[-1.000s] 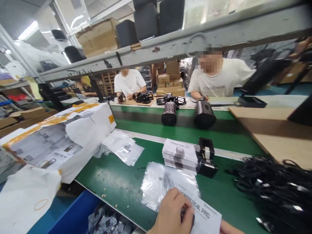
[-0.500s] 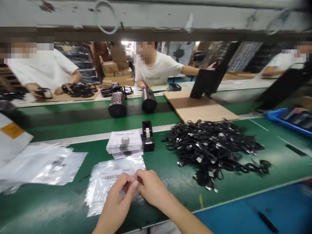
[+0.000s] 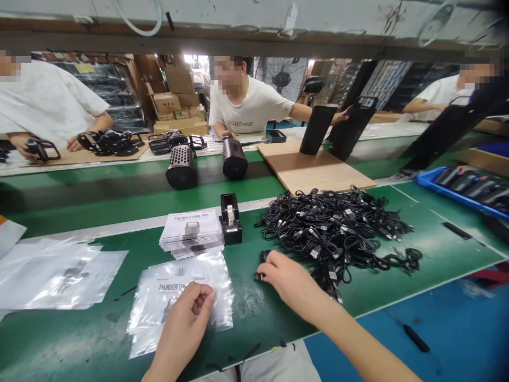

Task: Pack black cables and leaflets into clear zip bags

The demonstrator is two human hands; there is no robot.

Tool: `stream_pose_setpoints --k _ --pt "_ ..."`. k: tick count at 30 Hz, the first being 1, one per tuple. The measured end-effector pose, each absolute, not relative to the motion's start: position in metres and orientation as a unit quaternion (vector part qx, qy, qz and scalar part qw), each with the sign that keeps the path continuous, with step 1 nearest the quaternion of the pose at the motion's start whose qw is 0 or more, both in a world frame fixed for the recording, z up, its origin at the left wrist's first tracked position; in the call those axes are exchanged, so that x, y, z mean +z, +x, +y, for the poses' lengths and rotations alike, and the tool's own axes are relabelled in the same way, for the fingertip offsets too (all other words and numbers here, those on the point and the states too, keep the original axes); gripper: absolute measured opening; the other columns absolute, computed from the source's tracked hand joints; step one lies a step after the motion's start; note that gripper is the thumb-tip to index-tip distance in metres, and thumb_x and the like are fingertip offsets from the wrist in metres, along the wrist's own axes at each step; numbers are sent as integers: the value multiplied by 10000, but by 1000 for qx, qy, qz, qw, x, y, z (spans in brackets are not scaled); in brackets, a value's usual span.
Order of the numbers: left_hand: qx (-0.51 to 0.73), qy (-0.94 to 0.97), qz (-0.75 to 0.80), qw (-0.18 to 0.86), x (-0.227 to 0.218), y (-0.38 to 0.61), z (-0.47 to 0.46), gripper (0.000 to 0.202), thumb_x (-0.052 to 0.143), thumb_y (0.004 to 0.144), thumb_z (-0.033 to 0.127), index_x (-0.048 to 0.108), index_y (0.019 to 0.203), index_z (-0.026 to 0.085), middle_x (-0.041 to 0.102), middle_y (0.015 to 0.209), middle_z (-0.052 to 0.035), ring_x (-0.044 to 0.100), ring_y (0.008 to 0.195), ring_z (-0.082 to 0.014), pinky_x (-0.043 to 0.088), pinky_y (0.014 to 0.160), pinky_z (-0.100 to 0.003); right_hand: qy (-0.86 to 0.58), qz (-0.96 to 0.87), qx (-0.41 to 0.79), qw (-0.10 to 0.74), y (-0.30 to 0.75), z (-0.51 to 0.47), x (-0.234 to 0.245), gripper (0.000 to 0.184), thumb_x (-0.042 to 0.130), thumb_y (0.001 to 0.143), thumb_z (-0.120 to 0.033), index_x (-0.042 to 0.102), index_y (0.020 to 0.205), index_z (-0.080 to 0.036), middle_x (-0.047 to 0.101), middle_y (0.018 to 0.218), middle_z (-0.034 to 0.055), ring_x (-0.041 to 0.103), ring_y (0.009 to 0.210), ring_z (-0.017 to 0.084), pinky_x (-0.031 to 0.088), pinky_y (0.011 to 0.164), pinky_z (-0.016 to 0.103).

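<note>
My left hand (image 3: pixel 190 313) is closed over the top clear plastic bag (image 3: pixel 220 273) of a stack; the bag has a printed sheet inside. Thumb and fingertips press together, and whether they pinch the plastic is hidden. To the right, my right hand (image 3: pixel 284 278) grips a coiled black cable (image 3: pixel 264 256), its metal plug showing below the fingers. Just beyond that hand spreads a large heap of black cables (image 3: pixel 318 223) with white-tagged ends. Behind the bags sits a pile of printed leaflets (image 3: pixel 191 220), next to a black tape dispenser (image 3: pixel 231 223).
More plastic bags (image 3: pixel 59 276) lie at the left. Across the green bench (image 3: pixel 119 199), two black cylindrical housings (image 3: pixel 181 170) and a wooden board (image 3: pixel 318 172) stand before co-workers in white shirts. At the right is a blue tray (image 3: pixel 429 183) of dark parts.
My hands were together over the bags; my right hand has moved right to the heap's edge and taken hold of a cable. My left hand stays over the bags. The view has shifted slightly.
</note>
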State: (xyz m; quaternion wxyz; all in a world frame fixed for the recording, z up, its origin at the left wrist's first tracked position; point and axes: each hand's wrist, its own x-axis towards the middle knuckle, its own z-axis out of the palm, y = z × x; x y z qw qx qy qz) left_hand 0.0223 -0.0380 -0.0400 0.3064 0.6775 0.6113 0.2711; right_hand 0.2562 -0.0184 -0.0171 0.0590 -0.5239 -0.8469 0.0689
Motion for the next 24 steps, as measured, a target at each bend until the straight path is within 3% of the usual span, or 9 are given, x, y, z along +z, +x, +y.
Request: stream_pose_setpoints --k 2,4,8,11,14,18,24 --pt "258 683 611 307 -40 21 -38 252 424 821 427 534 725 221 514 624 29 484 546 -147 404 545 -255 -505 -852 117 70 247 -23 -15 86 536 825 -196 586 895 -207 548 856 28 545 785 167 407 636 246" --pt "251 686 610 307 -39 19 -39 253 420 824 423 533 725 220 513 625 27 489 551 -147 410 549 -255 -546 -816 163 93 243 -26 -13 177 568 809 -286 552 956 -190 575 890 40 567 819 186 420 659 260" --pt "254 688 611 299 -39 19 -40 252 417 829 413 535 722 217 514 629 23 495 566 -150 416 557 -259 -713 -680 155 74 235 -26 -12 373 420 848 -478 535 916 -130 606 838 102 610 739 240 424 611 312" --pt "259 689 609 295 -39 20 -41 232 431 829 392 540 727 214 522 641 22 500 575 -147 419 567 -259 -705 -692 148 49 224 -29 -16 234 455 850 -340 559 840 -131 602 846 114 608 759 255 411 603 310" --pt "263 687 606 302 -39 21 -41 217 436 833 379 541 740 213 529 660 21 504 590 -144 422 577 -258 -637 -723 232 133 214 -35 -18 116 443 836 -190 554 810 -175 608 837 48 597 751 187 398 624 265" --pt "279 670 608 322 -42 19 -41 206 439 832 375 537 755 211 532 693 14 516 634 -153 423 616 -269 -550 -711 378 221 208 -43 -18 150 394 871 -216 539 839 -195 607 734 -6 580 648 124 397 607 221" --pt "348 614 606 368 -44 18 -41 226 474 806 413 531 741 204 534 727 -1 532 695 -168 433 658 -278 -543 -749 316 212 202 -45 -20 148 448 853 -189 596 837 -193 583 847 30 567 750 152 411 673 249"
